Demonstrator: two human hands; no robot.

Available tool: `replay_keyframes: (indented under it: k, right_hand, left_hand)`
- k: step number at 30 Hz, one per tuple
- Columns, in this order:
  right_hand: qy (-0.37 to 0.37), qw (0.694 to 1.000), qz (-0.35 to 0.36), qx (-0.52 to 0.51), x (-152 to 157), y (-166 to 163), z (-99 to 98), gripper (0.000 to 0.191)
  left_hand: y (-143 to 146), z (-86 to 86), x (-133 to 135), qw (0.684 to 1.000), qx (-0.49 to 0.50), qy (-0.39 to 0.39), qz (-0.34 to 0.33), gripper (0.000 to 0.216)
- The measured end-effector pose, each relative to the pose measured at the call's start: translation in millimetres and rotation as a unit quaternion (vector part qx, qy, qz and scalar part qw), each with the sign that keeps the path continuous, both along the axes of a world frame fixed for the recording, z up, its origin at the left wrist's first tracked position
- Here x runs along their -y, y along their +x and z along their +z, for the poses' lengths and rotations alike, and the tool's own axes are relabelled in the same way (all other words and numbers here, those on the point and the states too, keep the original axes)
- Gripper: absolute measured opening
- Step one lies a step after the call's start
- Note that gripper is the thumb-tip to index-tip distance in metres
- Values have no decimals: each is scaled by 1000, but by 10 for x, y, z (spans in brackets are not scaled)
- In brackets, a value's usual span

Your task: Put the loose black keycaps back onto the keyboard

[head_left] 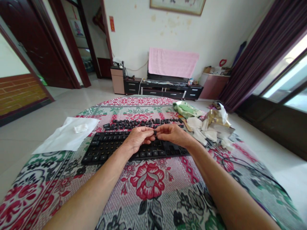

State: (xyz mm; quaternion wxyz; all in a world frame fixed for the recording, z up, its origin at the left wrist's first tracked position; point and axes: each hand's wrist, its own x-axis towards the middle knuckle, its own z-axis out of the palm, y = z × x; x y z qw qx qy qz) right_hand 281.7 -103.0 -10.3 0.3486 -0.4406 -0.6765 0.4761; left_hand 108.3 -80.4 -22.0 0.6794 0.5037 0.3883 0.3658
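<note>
Over a black keyboard (105, 150), my left hand (139, 138) and my right hand (171, 133) meet fingertip to fingertip. Pinched between them is a small dark keycap (155, 132), partly covered by the fingers. Many key positions on the keyboard are bare, while some keys sit in the top and bottom rows. Behind it, loose black keycaps (141, 123) lie in rough rows on the flowered tablecloth (148, 182). My forearms hide part of the keyboard's front edge.
On the left lies a white sheet (59, 135) with a crumpled tissue (81, 128). To the right are used wipes (201, 135), a tissue pack (217, 123), a green cloth or bag (187, 109) and a black cable (251, 166). A cabinet (163, 91) stands beyond the table.
</note>
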Motion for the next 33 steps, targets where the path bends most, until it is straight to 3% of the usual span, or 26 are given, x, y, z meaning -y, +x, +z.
replay_keyframes:
  k: [5, 13, 19, 27, 33]
  right_hand:
    - [14, 999, -8, -34, 17, -67, -18, 24]
    - [68, 997, -46, 16, 36, -85, -15, 21]
    - [66, 997, -36, 11, 47, -62, -14, 23]
    - [-3, 999, -31, 5, 47, -36, -41, 29]
    - [-92, 992, -33, -74, 33, -21, -106, 27]
  left_hand:
    - [-19, 12, 1, 999, 38, -24, -9, 16]
    - [-18, -25, -1, 998, 40, -34, -21, 15]
    - [-38, -25, -21, 996, 46, -64, -42, 14]
    - [-74, 8, -17, 995, 18, -68, -67, 15]
    - [-87, 3, -31, 994, 10, -75, -82, 15]
